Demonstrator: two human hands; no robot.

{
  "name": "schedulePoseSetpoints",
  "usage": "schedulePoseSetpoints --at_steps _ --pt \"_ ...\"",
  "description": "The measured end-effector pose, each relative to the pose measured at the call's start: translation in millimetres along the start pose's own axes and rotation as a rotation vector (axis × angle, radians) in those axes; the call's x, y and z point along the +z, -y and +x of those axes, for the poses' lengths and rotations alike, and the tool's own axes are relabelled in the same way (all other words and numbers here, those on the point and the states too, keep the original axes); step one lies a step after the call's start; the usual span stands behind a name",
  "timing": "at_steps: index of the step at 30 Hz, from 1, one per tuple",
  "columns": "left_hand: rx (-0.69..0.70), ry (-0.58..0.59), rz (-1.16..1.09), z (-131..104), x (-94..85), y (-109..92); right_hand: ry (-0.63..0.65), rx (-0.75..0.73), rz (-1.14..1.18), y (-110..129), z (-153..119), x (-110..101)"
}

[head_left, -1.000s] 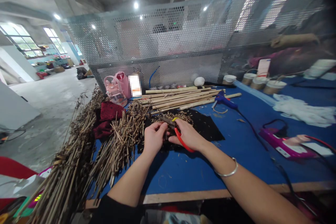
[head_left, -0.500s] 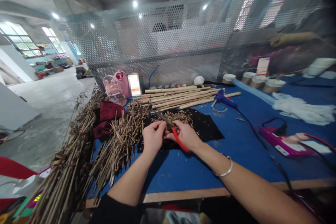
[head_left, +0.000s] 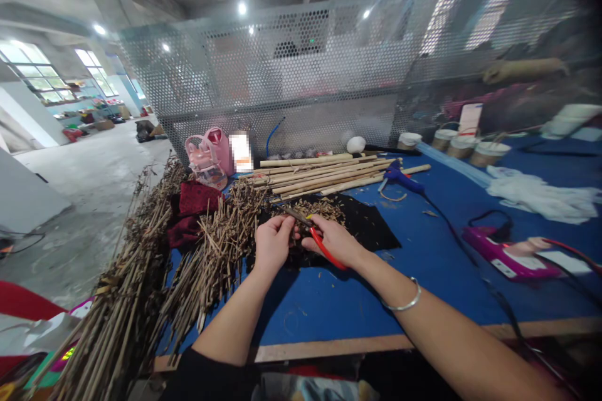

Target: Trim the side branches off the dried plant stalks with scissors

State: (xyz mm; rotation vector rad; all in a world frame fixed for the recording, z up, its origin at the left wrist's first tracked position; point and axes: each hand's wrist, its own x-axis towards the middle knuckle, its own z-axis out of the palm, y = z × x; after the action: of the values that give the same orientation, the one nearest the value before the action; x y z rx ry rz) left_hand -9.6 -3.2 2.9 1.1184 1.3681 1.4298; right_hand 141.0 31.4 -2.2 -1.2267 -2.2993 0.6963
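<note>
My right hand [head_left: 335, 242] is wrapped round the red handles of a pair of scissors [head_left: 324, 249], whose dark blades point up and left. Close beside the blades, my left hand [head_left: 273, 243] is closed in a pinch; whatever lies between its fingertips is too small and hidden to name. Under both hands is a black cloth [head_left: 376, 229] strewn with dry brown plant clippings [head_left: 329, 208]. A bundle of dried stalks [head_left: 211, 263] lies just left of my left hand, and a longer bundle of dried stalks [head_left: 126, 282] rests further left.
Behind the cloth lie pale wooden sticks [head_left: 338, 174] and a blue glue gun [head_left: 399, 178]. A purple power strip [head_left: 510, 257] and white gloves [head_left: 540, 194] occupy the right. Pink bags [head_left: 211, 153] stand at the back left. A perforated metal screen [head_left: 291, 88] borders the blue table [head_left: 329, 307].
My right hand and the scissors have shifted slightly to the right, with the handles tilted a little flatter. My left hand stays nearly in place, still pinched.
</note>
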Motion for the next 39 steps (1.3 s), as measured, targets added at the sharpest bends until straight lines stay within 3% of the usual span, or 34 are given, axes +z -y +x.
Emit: schedulePoseSetpoints --at_steps 6,13,23,35,39 --pt "-0.03 0.027 0.006 -0.2 -2.2 -3.1 -0.061 0.027 0.059 -7.6 4.0 5.2" --pt "-0.021 0.085 0.033 -0.8 -0.1 5.3 -0.093 0.045 -0.025 -4.7 1.4 5.0" --pt "0.015 0.047 0.139 1.9 -0.8 12.9 -0.088 0.095 -0.116 -11.3 5.1 2.7" --pt "-0.006 0.07 -0.017 4.0 -1.6 9.5 -0.045 0.053 -0.061 -4.9 4.9 4.1" --pt "-0.02 0.091 -0.052 3.0 -0.3 9.7 -0.091 -0.009 -0.041 -2.7 4.4 7.9"
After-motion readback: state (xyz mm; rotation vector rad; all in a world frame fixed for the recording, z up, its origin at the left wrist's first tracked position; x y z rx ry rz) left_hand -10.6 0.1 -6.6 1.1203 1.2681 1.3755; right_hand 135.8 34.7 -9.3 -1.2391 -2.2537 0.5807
